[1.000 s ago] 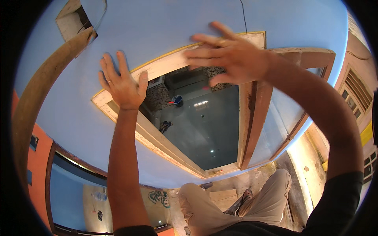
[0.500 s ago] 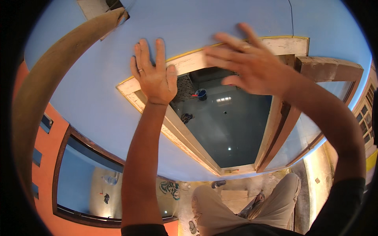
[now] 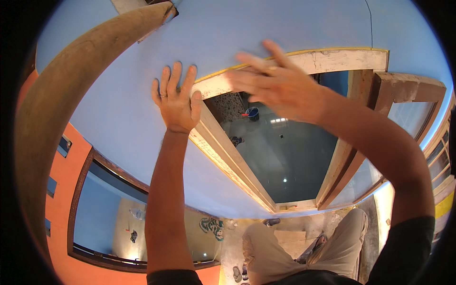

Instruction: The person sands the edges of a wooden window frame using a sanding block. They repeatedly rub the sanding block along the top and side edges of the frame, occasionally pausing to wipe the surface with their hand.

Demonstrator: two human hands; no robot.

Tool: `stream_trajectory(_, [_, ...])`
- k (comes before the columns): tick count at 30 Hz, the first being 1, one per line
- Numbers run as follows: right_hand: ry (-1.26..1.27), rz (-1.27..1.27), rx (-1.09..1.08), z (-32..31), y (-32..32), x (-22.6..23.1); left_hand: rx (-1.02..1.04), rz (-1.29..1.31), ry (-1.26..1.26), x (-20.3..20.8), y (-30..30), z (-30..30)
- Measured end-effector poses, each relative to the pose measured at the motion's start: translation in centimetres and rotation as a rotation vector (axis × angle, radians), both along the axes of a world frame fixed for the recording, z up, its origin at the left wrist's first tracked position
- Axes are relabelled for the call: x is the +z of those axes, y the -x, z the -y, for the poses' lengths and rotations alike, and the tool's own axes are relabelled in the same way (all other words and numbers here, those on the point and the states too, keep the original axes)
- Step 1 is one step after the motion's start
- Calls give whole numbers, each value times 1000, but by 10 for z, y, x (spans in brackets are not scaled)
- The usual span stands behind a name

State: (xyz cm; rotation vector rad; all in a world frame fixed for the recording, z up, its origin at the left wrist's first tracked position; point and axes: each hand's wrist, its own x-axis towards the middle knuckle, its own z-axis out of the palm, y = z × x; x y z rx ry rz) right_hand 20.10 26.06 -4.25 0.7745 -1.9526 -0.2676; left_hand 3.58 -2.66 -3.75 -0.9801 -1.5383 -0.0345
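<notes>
My left hand (image 3: 178, 104) lies with fingers spread over the upper left corner of a pale, bare-wood frame (image 3: 342, 61), its fingertips on the blue wall (image 3: 228, 28). A thin yellow strip (image 3: 327, 49), which looks like tape, runs along the outer edge of the frame where it meets the wall. My right hand (image 3: 287, 92) is at the top rail of the frame, fingers apart and blurred by motion, with nothing visible in it. Whether its fingertips touch the strip, I cannot tell.
A brown glazed leaf (image 3: 380, 90) stands swung out at the right. Through the opening, a dark bucket (image 3: 253, 115) shows on the floor. A thick curved pole (image 3: 57, 95) crosses at left, above a dark-framed window (image 3: 78, 213). A thin wire (image 3: 370, 23) hangs on the wall.
My right hand has moved left along the top rail, nearer my left hand. My left hand has shifted slightly left and stays spread. The view has shifted slightly.
</notes>
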Motion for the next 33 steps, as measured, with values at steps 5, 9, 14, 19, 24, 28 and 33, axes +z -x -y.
stream_trajectory(5, [-37, -59, 5, 6, 13, 7, -2, -14, 4, -6, 9, 10])
stream_trajectory(9, [-59, -39, -109, -23, -22, 9, -23, -39, -24, -9, 9, 7])
stream_trajectory(14, [-31, -17, 50, 17, 24, 10, -33, -52, -31, -9, 13, -2])
stream_trajectory(19, [-58, -13, 3, -15, -2, 8, -13, -46, -21, -17, 12, 19])
stream_trajectory(24, [-33, 31, 70, -2, 7, 9, -30, -48, -33, -19, 16, 4])
stream_trajectory(28, [-24, -44, 140, 26, 36, 6, -38, -59, -32, -16, 19, 8])
stream_trajectory(33, [-42, -19, -69, -32, -19, 4, -18, -65, -44, -22, 14, 14])
